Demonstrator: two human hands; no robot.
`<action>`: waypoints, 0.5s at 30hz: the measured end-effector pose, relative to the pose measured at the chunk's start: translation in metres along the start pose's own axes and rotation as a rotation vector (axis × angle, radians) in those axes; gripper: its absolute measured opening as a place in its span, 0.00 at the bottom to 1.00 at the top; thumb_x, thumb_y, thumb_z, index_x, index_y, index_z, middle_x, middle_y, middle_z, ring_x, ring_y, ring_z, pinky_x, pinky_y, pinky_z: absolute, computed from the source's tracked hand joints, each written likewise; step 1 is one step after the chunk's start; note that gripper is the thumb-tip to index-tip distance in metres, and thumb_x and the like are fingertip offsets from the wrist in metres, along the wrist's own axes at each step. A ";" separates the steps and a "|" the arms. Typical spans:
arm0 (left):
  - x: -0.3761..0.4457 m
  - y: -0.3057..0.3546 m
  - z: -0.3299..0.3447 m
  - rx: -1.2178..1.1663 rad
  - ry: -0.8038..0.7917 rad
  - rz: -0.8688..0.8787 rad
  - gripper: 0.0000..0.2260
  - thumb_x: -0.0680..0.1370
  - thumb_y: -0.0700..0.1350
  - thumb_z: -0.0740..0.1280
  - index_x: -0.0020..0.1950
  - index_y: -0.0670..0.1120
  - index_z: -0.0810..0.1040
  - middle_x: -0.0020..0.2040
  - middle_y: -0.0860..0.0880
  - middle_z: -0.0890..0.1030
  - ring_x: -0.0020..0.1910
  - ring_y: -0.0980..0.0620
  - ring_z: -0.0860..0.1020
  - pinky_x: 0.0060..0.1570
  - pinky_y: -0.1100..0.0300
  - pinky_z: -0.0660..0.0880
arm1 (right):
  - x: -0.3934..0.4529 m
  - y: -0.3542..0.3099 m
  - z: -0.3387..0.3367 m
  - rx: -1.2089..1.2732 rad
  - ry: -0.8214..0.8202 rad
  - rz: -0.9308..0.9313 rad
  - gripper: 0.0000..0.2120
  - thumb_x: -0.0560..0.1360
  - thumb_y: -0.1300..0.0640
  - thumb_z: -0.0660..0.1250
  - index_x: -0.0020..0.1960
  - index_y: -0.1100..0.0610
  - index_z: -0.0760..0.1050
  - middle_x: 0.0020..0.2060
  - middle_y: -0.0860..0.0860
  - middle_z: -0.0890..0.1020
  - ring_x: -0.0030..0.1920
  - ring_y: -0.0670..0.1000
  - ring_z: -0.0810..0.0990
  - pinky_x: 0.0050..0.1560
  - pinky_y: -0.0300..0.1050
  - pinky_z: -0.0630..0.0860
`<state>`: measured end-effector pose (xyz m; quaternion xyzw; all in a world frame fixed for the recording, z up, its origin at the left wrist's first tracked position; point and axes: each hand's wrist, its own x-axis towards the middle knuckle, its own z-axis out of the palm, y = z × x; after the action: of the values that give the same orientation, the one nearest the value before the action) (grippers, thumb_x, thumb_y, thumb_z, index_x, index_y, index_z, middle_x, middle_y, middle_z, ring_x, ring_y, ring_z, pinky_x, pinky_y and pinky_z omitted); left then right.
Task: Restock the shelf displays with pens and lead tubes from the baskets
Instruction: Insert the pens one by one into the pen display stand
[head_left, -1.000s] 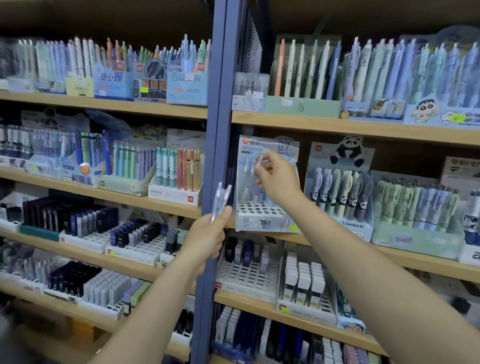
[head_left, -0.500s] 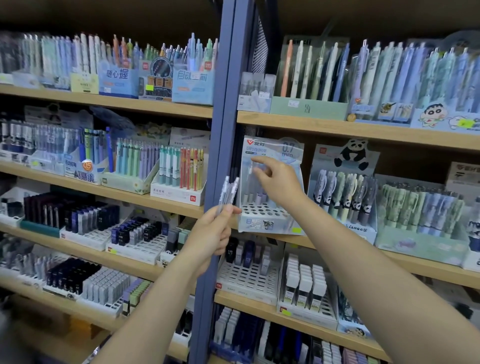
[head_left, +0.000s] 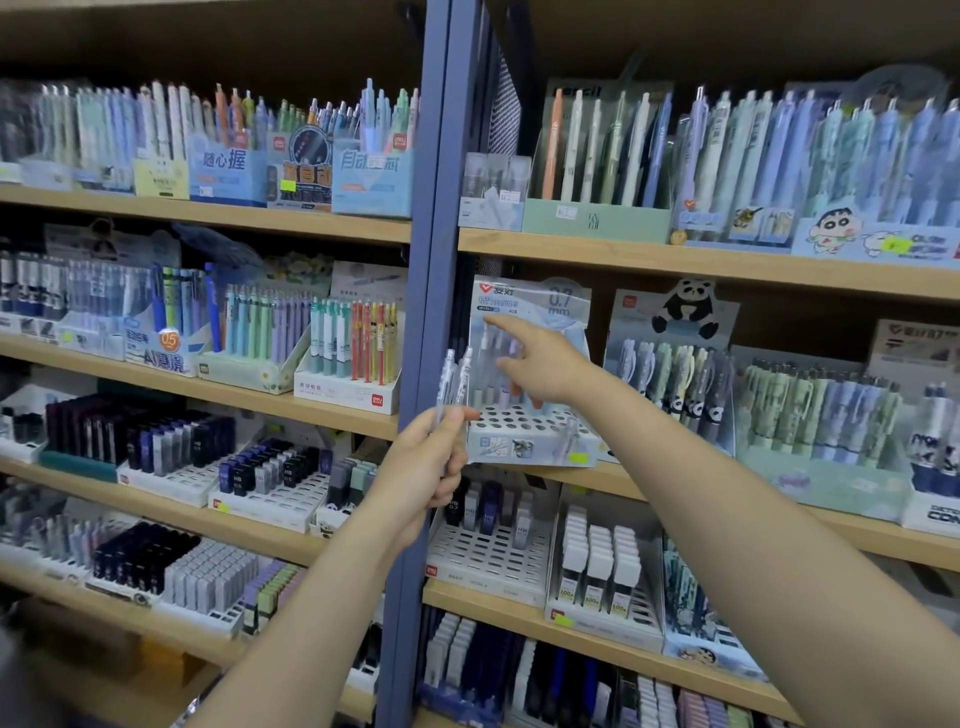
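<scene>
My left hand (head_left: 428, 467) grips two clear pens (head_left: 453, 383) by their lower ends and holds them upright in front of the blue post. Just to their right stands the pale blue 0.7 mm pen display (head_left: 527, 448), with a few pens in its back rows and several bare holes in front. My right hand (head_left: 545, 358) reaches in front of that display's back card. Its index finger is stretched out to the upper left over the standing pens, and I see nothing held in it.
A blue upright post (head_left: 434, 249) splits the shelving. A panda pen display (head_left: 670, 374) stands right of the 0.7 mm box. Below are a white lead-tube tray (head_left: 488, 553) and an eraser rack (head_left: 602, 566). Wooden shelf boards (head_left: 727, 260) carry many full pen boxes.
My right hand has gone from pinching a pen at the display to a pointing, outstretched index finger. My left hand has brought its pens up and right, closer to the display.
</scene>
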<state>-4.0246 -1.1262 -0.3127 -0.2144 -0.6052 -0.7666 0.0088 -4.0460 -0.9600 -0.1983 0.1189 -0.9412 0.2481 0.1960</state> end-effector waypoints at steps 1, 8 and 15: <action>0.000 0.000 0.001 -0.008 -0.001 0.004 0.12 0.85 0.53 0.59 0.59 0.50 0.79 0.30 0.52 0.69 0.25 0.55 0.60 0.24 0.63 0.55 | -0.001 0.001 0.000 0.031 0.027 -0.001 0.27 0.83 0.59 0.59 0.79 0.43 0.58 0.44 0.52 0.79 0.26 0.43 0.76 0.27 0.35 0.71; 0.005 0.000 0.010 0.023 0.082 0.035 0.07 0.81 0.48 0.68 0.56 0.48 0.80 0.31 0.51 0.69 0.24 0.56 0.61 0.22 0.66 0.58 | -0.025 -0.004 0.008 0.459 -0.088 0.041 0.16 0.79 0.44 0.67 0.48 0.59 0.79 0.37 0.56 0.84 0.29 0.54 0.77 0.30 0.45 0.72; 0.003 -0.002 0.017 0.042 0.111 0.032 0.12 0.83 0.51 0.64 0.55 0.44 0.82 0.33 0.51 0.74 0.24 0.54 0.63 0.22 0.65 0.59 | -0.034 0.002 0.004 0.700 -0.054 0.131 0.09 0.82 0.58 0.64 0.48 0.62 0.78 0.42 0.56 0.80 0.33 0.50 0.79 0.31 0.42 0.76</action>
<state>-4.0224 -1.1086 -0.3101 -0.1808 -0.6161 -0.7643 0.0589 -4.0178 -0.9559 -0.2175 0.1247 -0.8095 0.5645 0.1020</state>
